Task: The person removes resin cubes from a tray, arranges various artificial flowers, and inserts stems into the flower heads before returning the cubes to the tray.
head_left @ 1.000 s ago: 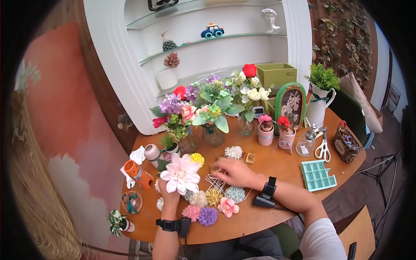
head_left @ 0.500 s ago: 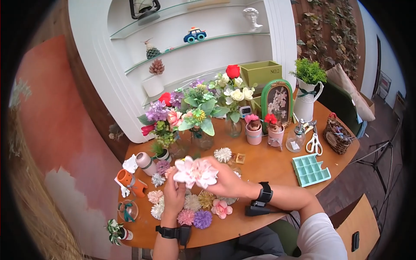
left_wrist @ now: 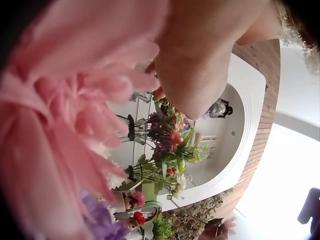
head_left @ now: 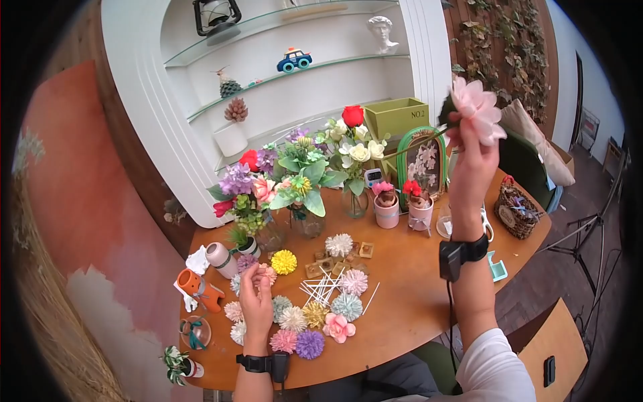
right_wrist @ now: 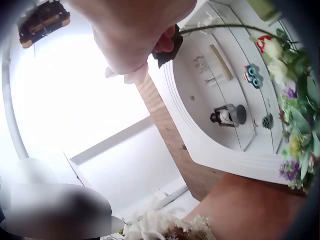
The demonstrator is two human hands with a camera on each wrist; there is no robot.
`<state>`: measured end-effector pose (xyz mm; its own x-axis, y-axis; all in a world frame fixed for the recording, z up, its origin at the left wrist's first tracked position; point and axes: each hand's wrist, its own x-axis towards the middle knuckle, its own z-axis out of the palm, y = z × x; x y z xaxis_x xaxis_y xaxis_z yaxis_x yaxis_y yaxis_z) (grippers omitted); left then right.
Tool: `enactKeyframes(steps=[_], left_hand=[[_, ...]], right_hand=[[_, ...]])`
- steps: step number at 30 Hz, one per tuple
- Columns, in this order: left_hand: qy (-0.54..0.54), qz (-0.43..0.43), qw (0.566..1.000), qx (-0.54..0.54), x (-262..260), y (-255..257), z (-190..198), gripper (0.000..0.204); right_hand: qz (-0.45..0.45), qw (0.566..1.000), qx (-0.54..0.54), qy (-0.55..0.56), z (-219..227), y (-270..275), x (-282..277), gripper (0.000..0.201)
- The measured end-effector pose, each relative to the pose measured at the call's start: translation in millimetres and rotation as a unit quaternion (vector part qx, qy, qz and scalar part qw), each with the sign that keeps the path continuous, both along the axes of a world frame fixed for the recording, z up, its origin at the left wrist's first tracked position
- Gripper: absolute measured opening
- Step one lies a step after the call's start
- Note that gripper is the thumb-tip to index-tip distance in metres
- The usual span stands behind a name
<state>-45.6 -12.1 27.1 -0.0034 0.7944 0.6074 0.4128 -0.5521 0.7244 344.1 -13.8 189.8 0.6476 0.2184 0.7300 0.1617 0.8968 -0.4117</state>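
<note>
The right hand (head_left: 472, 164) pinches a pale-pink fabric-like flower (head_left: 478, 110); the left hand (head_left: 256, 301), half-open, seems empty. Careless turning could knock its long green stem (head_left: 416, 143) against white artificial blooms (head_left: 360, 153).

Dark lettering on the front of the green box (head_left: 392, 125) reads "NO.2", in capitals with a period before the digit, towards the right end of that face. Lower than the green box and slightly to its left, the small device (head_left: 373, 177) has a screen too small to read; the wicker basket (head_left: 519, 218), to the box's right, carries markings too blurred to read.
</note>
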Motion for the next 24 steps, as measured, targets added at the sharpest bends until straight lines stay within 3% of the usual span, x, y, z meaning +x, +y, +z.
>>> enactKeyframes(steps=[5, 12, 17, 21, 24], left_hand=[[-0.001, 0.009, 1.0, -0.007, 0, -1, 1, 0.031], [-0.012, 0.008, 1.0, -0.019, -6, 8, -11, 0.032], [-0.031, 0.003, 0.999, -0.036, -7, 8, -10, 0.031], [-0.007, 0.014, 1.0, -0.022, -4, 4, -5, 0.031], [0.007, 0.022, 1.0, -0.01, -2, 1, 0, 0.03]], right_hand=[[-0.045, 0.998, -0.036, -0.002, 15, 38, 34, 0.024], [0.066, 0.984, -0.166, -0.012, -10, 111, 25, 0.022], [0.096, 0.984, -0.152, 0.006, -17, 119, 21, 0.023], [0.112, 0.969, -0.215, -0.051, -21, 125, 19, 0.023], [0.197, 0.952, -0.211, -0.104, -18, 124, 20, 0.025]])
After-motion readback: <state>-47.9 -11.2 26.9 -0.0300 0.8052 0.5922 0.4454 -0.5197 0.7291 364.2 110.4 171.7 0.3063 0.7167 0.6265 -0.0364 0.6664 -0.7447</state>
